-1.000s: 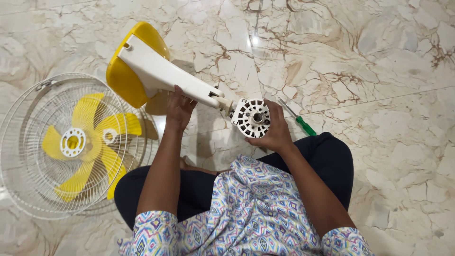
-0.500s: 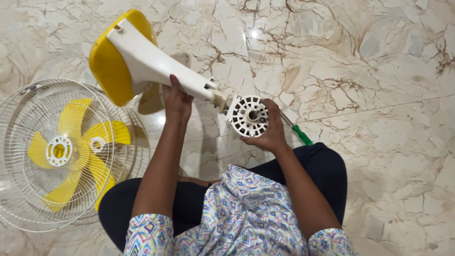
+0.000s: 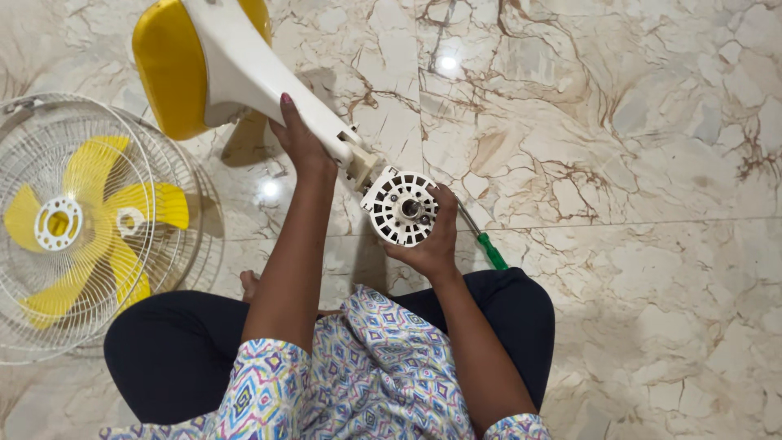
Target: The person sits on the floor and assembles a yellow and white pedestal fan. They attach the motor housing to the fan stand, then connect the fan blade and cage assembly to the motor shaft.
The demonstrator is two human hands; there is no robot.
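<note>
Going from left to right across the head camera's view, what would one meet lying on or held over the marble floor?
Wire fan guard with the yellow blades → yellow-and-white fan base → left hand on the white stand → round white motor housing → right hand gripping it → green-handled screwdriver.

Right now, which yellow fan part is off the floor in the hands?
The yellow base on the white stand, gripped by the left hand; the yellow blades lie in the grille.
</note>
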